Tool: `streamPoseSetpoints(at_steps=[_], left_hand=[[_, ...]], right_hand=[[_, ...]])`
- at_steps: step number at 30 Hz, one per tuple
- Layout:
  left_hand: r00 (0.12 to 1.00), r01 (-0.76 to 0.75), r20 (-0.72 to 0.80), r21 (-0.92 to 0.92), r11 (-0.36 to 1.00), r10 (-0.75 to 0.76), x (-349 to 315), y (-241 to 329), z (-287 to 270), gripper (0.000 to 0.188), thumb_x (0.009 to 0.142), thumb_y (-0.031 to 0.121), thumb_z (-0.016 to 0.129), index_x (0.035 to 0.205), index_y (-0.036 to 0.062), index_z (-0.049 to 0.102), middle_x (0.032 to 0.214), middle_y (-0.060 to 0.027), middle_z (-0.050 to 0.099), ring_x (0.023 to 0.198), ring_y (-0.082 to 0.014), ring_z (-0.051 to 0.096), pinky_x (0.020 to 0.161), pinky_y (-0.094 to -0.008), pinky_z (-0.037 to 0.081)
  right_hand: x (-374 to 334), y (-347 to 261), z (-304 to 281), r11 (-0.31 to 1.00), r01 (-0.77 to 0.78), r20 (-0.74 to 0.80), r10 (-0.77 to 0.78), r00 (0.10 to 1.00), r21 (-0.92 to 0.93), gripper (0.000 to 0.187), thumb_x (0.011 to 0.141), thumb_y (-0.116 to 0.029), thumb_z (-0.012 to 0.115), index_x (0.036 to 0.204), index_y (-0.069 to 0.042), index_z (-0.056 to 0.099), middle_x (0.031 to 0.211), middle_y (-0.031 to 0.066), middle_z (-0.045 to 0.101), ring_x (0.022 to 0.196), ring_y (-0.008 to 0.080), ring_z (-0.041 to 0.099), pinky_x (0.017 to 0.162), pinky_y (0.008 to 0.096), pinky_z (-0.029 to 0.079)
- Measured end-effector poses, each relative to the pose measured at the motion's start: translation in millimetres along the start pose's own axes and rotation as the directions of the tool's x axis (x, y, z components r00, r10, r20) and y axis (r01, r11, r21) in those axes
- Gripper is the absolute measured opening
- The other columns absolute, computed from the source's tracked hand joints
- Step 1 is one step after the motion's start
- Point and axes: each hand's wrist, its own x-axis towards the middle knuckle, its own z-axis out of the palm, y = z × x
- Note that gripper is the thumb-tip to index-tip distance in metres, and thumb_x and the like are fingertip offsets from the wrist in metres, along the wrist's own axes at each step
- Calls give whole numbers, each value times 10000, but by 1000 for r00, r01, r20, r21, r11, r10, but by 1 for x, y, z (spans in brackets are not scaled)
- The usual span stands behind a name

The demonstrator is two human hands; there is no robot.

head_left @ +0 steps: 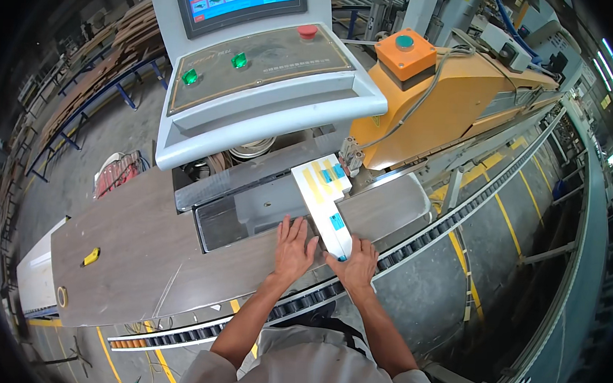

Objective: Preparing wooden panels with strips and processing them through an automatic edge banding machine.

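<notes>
A white L-shaped piece (324,205) with strips of yellow and blue tape lies across the dark recessed slot (222,218) in the brown worktop (131,240). Its rounded narrow end points toward me. My left hand (294,250) rests at the slot's near edge, left of the piece, fingers stretched out and holding nothing. At the rounded end is my right hand (358,263), its thumb by the tip and its fingers stretched along the right side. Whether the right fingers press on the piece is hard to tell.
Beyond the slot stands a grey control console (257,83) with a screen, green knobs and a red button. An orange button box (405,53) tops a yellow machine housing (451,116). A yellow cutter (90,256) and a tape roll (62,296) lie left. A roller track (452,218) runs along the near side.
</notes>
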Motion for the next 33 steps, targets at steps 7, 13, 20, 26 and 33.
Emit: streamPoseSetpoints(at_steps=[7, 13, 20, 26, 33], left_hand=[[1000, 12, 22, -83, 997, -10, 1, 4, 19, 550, 916, 257, 603, 1295, -130, 505, 1401, -271, 468, 1383, -478, 315, 1154, -541, 227], [1000, 27, -1, -140, 990, -27, 3, 4, 30, 554, 917, 249, 602, 1310, -125, 492, 1434, -261, 439, 1389, -481, 304, 1147, -554, 225], [999, 33, 5, -116, 993, -33, 11, 12, 35, 549, 912, 238, 617, 1315, -114, 496, 1442, -240, 446, 1397, -476, 298, 1140, -565, 224], [999, 42, -24, -109, 993, -45, 22, 26, 46, 510, 885, 220, 643, 1280, -84, 536, 1378, -234, 486, 1337, -462, 359, 1099, -549, 279], [991, 104, -76, -54, 993, -108, 31, 42, 45, 473, 813, 196, 713, 1220, -16, 598, 1126, -163, 542, 1113, -376, 470, 912, -481, 383]], right_hand=[[13, -6, 11, 998, 58, -60, -59, 996, -14, 668, 592, -379, 836, 1101, -8, 613, 1036, 173, 593, 972, 379, 560, 824, 483, 455], [20, -9, 14, 995, 91, -78, -87, 993, 45, 551, 615, -311, 818, 1045, -20, 633, 1007, 175, 600, 922, 384, 577, 785, 475, 488], [29, -3, 4, 999, 14, 0, -14, 1000, 50, 560, 647, -338, 799, 1071, -4, 649, 1021, 203, 619, 965, 385, 594, 833, 464, 499], [44, 10, -2, 996, 43, -12, -42, 999, 77, 551, 638, -327, 798, 1060, -11, 635, 1011, 190, 606, 952, 387, 579, 810, 474, 493], [48, 18, -3, 995, 54, -37, -51, 998, 82, 481, 621, -272, 791, 999, -23, 627, 954, 170, 589, 893, 387, 568, 766, 481, 489]])
